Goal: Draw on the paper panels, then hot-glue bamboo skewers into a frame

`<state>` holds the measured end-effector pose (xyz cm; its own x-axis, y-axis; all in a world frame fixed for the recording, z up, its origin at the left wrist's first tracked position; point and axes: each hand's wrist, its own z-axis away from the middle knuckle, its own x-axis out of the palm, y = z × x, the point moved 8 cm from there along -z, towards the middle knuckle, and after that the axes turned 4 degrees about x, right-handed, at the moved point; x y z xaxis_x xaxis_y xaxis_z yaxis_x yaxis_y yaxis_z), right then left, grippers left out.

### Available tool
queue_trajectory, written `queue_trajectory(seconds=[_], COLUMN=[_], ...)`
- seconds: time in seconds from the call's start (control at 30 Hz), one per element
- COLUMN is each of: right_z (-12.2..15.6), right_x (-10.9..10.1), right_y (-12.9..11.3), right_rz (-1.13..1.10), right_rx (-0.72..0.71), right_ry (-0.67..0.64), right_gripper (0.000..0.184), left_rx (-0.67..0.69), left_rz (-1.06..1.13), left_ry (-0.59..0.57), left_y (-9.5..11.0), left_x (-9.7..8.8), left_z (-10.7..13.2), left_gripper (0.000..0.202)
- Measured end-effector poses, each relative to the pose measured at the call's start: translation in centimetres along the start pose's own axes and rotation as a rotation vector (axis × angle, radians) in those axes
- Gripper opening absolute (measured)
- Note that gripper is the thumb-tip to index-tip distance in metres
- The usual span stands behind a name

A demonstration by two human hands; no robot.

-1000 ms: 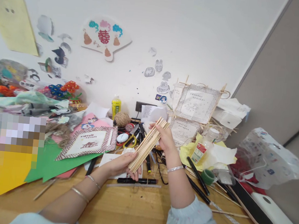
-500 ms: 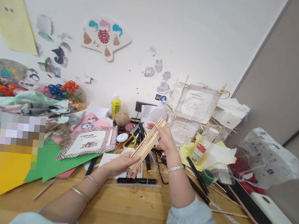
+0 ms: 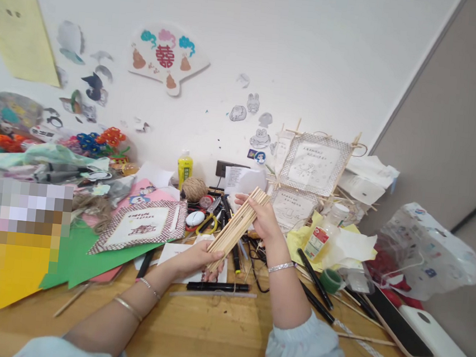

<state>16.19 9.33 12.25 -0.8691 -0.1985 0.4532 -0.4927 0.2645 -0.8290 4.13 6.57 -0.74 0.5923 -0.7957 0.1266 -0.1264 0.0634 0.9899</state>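
Observation:
A bundle of thin wooden sticks (image 3: 236,228) slants above the wooden table (image 3: 206,338), its upper end toward the back right. My right hand (image 3: 264,217) is closed round the upper end. My left hand (image 3: 196,261) grips the lower end from below. Both wrists wear bracelets. Just under the hands lie a black marker (image 3: 218,286) and white paper (image 3: 174,252).
Green paper (image 3: 87,259), yellow paper (image 3: 18,275) and a patterned panel (image 3: 143,226) lie at the left. A twine ball (image 3: 194,189), a yellow bottle (image 3: 184,168), yellow scissors (image 3: 208,221), paper lanterns (image 3: 314,169), green tape (image 3: 331,281) and a plastic bag (image 3: 424,252) crowd the back and right.
The lower end of the stick bundle and my left hand have risen slightly. My right hand has barely moved.

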Motion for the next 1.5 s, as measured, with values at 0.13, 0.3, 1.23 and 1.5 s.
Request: queue_trajectory(seconds=[0.13, 0.3, 1.23, 1.5], right_z=[-0.1, -0.3, -0.1, 0.2], right_x=[-0.2, -0.4, 3.1, -0.2], right_y=[0.1, 0.4, 7.1, 3.7], right_rz=[-0.002, 0.013, 0.636, 1.191], right_rx=[-0.007, -0.02, 0.238, 0.243], right_ry=[0.011, -0.005, -0.211, -0.092], right_gripper=[0.027, 0.029, 0.047, 0.04], left_rx=[0.022, 0.034, 0.018, 0.021], left_rz=[-0.034, -0.097, -0.07, -0.134], left_ry=[-0.017, -0.028, 0.475, 0.711], left_y=[0.3, 0.6, 0.9, 0.7], left_x=[0.2, 0.5, -2.4, -5.3], left_z=[0.0, -0.1, 0.0, 1.0], left_gripper=[0.04, 0.043, 0.056, 0.05])
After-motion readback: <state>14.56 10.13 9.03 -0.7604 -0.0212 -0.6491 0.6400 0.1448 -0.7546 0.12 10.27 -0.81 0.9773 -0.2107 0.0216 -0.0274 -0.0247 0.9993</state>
